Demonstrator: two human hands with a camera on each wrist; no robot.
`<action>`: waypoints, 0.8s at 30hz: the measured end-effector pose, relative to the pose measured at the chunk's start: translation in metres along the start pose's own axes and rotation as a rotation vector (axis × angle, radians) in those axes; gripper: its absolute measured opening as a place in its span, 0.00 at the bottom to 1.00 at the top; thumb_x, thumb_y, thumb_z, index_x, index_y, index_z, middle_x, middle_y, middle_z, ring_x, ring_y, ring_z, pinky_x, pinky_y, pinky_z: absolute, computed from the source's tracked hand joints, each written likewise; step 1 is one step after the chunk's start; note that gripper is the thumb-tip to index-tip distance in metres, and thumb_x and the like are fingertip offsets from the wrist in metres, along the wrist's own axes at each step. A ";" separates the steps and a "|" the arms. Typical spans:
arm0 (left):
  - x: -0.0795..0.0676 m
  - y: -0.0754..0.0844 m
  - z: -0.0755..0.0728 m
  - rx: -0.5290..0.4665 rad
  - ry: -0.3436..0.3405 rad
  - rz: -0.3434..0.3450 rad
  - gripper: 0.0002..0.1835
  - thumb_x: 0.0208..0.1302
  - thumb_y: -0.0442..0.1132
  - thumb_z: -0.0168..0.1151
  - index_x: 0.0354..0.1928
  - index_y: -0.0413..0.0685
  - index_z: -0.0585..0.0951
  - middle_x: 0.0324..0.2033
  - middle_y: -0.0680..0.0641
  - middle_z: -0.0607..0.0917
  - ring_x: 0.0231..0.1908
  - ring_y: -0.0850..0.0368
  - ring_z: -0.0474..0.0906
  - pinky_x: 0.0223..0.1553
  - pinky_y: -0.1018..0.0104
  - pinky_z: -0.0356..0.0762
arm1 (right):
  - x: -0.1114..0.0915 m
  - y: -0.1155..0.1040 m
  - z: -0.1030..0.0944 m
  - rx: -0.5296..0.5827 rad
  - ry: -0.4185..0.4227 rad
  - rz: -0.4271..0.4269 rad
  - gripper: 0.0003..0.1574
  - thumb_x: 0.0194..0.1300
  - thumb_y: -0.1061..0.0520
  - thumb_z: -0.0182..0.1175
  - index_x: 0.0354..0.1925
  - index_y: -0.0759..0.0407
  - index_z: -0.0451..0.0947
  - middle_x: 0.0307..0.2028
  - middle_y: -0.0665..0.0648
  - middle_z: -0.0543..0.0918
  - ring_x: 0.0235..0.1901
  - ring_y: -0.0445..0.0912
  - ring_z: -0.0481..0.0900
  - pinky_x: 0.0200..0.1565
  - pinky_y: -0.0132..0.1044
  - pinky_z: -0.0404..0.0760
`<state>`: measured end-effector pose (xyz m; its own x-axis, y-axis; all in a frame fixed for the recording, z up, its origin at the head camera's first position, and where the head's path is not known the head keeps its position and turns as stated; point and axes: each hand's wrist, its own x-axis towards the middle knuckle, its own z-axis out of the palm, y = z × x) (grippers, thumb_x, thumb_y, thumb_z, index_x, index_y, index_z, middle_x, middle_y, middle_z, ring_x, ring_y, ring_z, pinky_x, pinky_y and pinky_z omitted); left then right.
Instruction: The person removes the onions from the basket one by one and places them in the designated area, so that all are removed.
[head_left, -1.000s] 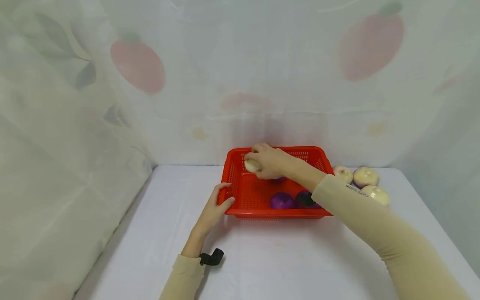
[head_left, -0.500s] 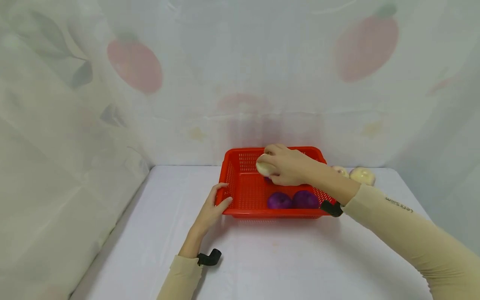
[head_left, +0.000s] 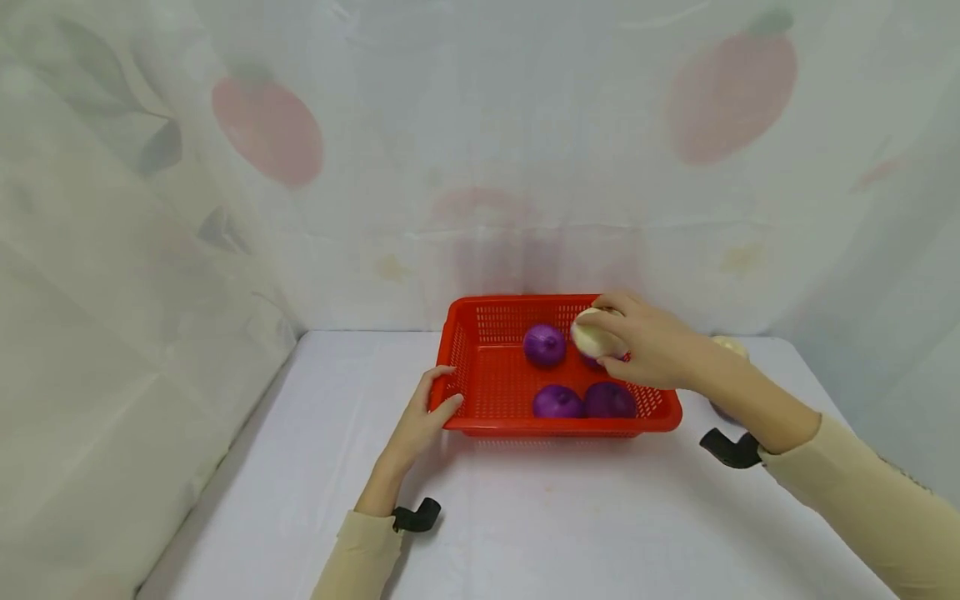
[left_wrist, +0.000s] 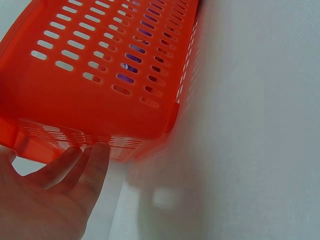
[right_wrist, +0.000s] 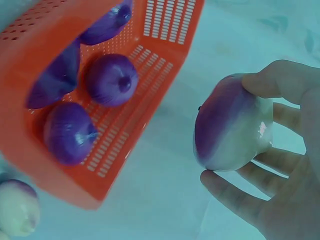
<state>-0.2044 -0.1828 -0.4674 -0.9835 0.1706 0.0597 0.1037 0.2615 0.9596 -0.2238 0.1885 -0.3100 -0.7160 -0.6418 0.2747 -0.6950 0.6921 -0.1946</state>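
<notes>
My left hand grips the left end of a red plastic basket, with fingertips at its rim. In the left wrist view, the fingers lie against the slotted basket wall. My right hand holds a white-and-purple turnip between thumb and fingers. The head view shows this turnip over the basket's back right part, partly covering a purple bulb below. Several purple onion-like bulbs sit in the basket, two along the front wall and others toward the back.
Pale turnips stand on the white table right of the basket; one turnip shows behind my right forearm, which hides much of that area. A printed curtain hangs close behind the basket. Black wrist mounts are on both arms.
My right hand has moved right with the turnip, from above the basket's left part to its back right. A purple bulb it covered now shows. My left hand stays on the rim.
</notes>
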 end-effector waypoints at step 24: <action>0.001 0.005 -0.003 0.015 -0.009 -0.016 0.30 0.74 0.44 0.60 0.73 0.52 0.64 0.71 0.42 0.65 0.65 0.42 0.67 0.62 0.44 0.73 | -0.077 0.042 0.002 0.010 0.099 0.280 0.33 0.59 0.59 0.70 0.63 0.57 0.75 0.62 0.68 0.69 0.60 0.67 0.67 0.45 0.70 0.79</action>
<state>-0.2054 -0.1841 -0.4621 -0.9836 0.1753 0.0420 0.0904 0.2783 0.9562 -0.1978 0.2665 -0.3412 -0.8707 -0.3904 0.2991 -0.4720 0.8341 -0.2854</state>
